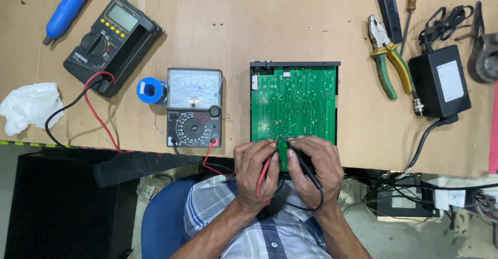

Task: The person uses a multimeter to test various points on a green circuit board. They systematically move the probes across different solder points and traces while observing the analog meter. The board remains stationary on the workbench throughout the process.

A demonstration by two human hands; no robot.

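From the head view I see my left hand pinching the red probe and my right hand pinching the black probe — both closed tight, tips nearly touching on the green circuit board. The board lies directly ahead at the workbench's near edge, long axis running away — glossy, flat, solder-dotted. The analog meter sits just left.

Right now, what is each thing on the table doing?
Left hand: pinching the red probe.
Right hand: pinching the black probe.
Green board: flat, probe tips touching its near edge.
Needle meter: wired up.
Black meter: lying unused.
Pliers: jaws shut.
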